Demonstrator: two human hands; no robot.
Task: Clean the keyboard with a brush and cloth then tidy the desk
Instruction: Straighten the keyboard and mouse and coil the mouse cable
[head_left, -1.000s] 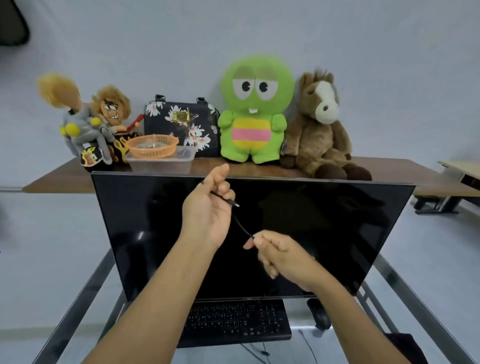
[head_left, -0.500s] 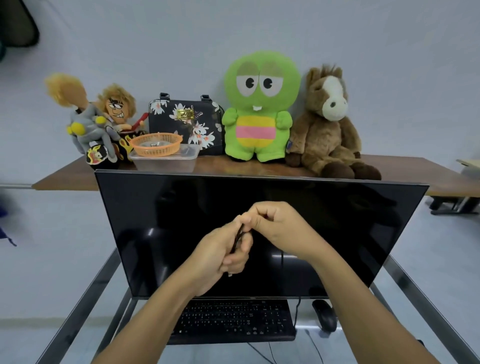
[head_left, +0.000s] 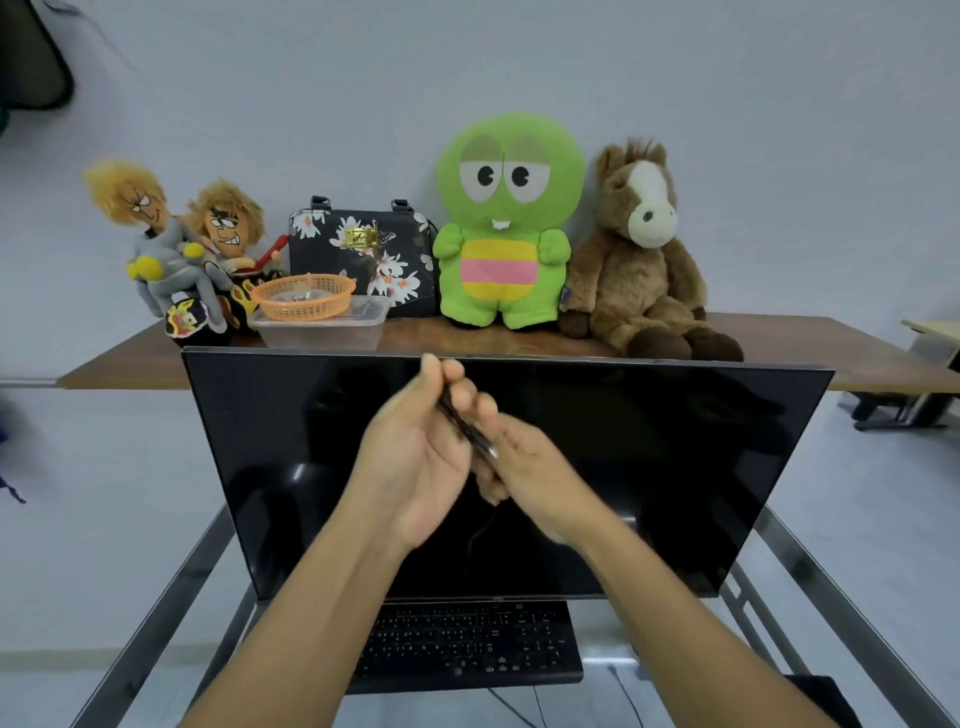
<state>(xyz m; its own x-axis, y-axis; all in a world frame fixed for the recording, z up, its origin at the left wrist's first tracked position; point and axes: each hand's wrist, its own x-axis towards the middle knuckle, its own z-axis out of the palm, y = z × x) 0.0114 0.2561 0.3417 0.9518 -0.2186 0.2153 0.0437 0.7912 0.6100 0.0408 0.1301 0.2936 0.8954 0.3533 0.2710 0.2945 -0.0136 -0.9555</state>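
Gathering the thin black cable before the monitor, we pinch it in both hands. Left hand and right hand meet above the keyboard, apparently coiling for tidiness.

Both forearms bare, no sleeves, rings or watch.

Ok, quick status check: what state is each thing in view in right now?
Monitor: screen dark, upright.
Keyboard: flat below the monitor, untouched.
Cable: thin black, held between both hands.
Left hand: raised, fingers round the cable.
Right hand: pinches the cable's lower part.
Orange basket: sits on a clear container.
Floral bag: closed, upright.
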